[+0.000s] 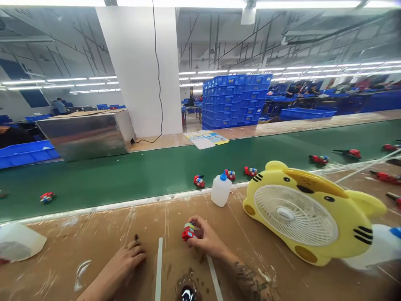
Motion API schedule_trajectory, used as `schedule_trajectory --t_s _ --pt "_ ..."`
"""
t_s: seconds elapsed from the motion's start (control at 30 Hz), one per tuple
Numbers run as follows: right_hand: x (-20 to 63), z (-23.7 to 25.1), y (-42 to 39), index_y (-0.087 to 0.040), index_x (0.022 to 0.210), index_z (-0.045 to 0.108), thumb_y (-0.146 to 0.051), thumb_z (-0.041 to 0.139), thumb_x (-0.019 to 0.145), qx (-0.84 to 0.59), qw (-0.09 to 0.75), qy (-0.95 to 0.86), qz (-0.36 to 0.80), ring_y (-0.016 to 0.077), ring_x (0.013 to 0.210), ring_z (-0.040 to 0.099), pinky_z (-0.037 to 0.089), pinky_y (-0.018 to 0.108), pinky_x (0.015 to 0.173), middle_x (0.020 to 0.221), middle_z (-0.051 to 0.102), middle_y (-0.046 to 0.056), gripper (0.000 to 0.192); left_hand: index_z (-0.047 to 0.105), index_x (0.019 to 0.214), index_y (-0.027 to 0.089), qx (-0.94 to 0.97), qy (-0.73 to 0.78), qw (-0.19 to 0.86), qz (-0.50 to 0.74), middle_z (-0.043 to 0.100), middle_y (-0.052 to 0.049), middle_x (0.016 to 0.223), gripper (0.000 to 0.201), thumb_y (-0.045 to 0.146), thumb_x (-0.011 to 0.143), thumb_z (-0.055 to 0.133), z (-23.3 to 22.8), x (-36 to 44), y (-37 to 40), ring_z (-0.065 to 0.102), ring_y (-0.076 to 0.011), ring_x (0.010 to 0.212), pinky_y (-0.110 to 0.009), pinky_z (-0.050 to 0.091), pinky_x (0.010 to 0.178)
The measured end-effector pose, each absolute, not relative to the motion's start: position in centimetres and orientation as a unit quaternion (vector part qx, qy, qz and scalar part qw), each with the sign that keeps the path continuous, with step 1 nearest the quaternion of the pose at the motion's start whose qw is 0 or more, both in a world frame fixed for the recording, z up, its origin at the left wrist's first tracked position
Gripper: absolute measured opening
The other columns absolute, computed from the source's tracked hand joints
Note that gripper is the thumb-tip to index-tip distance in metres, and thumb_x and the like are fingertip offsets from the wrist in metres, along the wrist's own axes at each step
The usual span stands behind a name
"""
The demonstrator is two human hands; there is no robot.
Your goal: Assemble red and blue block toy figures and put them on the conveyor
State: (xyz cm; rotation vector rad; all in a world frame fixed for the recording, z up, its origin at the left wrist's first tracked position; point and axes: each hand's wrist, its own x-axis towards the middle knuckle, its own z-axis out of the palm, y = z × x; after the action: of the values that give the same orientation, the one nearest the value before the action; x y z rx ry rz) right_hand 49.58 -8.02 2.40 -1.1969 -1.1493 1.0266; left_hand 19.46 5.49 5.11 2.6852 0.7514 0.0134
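My right hand (205,238) pinches a small red toy (188,232) just above the near brown table (103,234); my left hand (127,259) rests curled there, grasping a tiny dark piece (136,238); a white bottle (221,189) stands beyond, a yellow fan (308,211) right.

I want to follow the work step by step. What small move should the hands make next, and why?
Probably the right hand should set the small red toy car it pinches onto the green conveyor belt ahead. Similar red toys already lie along that belt. The left hand rests on the brown tabletop touching a small dark piece.
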Motion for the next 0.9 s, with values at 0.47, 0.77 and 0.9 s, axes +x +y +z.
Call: schedule_trajectory --t_s 0.47,0.77,0.9 --pt "49.5 0.3 -10.6 -0.028 0.119 0.046 -0.043 0.085 0.068 -0.441 0.608 -0.376 0.543 0.0132 0.063 0.055 0.042 0.022 0.052 0.089 0.06 -0.002 0.065 0.06 0.099 0.017 0.86 0.478 0.178 -0.013 0.063 -0.012 0.101 0.02 0.019 0.078 0.059 5.3 20.1 2.9 0.059 -0.0307 0.098 -0.037 0.042 0.085" --pt "49.7 1.2 -11.3 -0.024 0.091 0.052 -0.034 0.08 0.071 -0.353 0.606 -0.341 0.626 0.0213 0.08 0.065 0.05 0.032 0.07 0.088 0.068 0.002 0.036 0.056 0.07 0.017 0.761 0.517 0.386 0.066 0.052 0.002 0.068 0.013 0.022 0.063 0.066 5.8 18.2 5.0 0.048 -0.0141 0.063 -0.024 0.031 0.058" --pt "49.6 1.3 -11.4 -0.024 0.099 0.056 -0.029 0.076 0.069 -0.336 0.616 -0.292 0.651 0.0169 0.068 0.06 0.044 0.026 0.058 0.083 0.063 0.0 0.037 0.061 0.108 0.017 0.676 0.518 0.497 0.165 0.059 -0.003 0.085 0.048 0.057 0.083 0.054 5.3 19.1 2.6 0.043 -0.0084 0.053 -0.021 0.029 0.049"
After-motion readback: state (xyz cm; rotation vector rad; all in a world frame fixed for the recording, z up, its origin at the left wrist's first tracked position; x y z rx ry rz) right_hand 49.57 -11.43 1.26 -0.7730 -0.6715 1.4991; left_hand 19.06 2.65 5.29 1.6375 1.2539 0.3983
